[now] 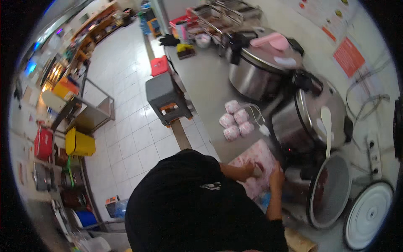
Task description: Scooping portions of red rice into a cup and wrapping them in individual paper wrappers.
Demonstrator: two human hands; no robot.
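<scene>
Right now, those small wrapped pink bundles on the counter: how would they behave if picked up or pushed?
The bundles look rounded, so a push would probably roll or scatter them rather than slide them. They seem wrapped in thin clear film, likely slippery and soft under a squeeze. Being small, each is probably light. They lie clustered and touching, so nudging one would likely shift its neighbours.

A black short-sleeved top with a small white mark, forearms and hands bare.

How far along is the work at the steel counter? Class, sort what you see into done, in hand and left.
Done: four pink wrapped bundles lie together on the steel counter. In hand: the left hand and right hand press on a pink-patterned sheet; what lies under the fingers is hidden. Left: cannot tell; the open cooker beside them shows a dark red smear.
</scene>
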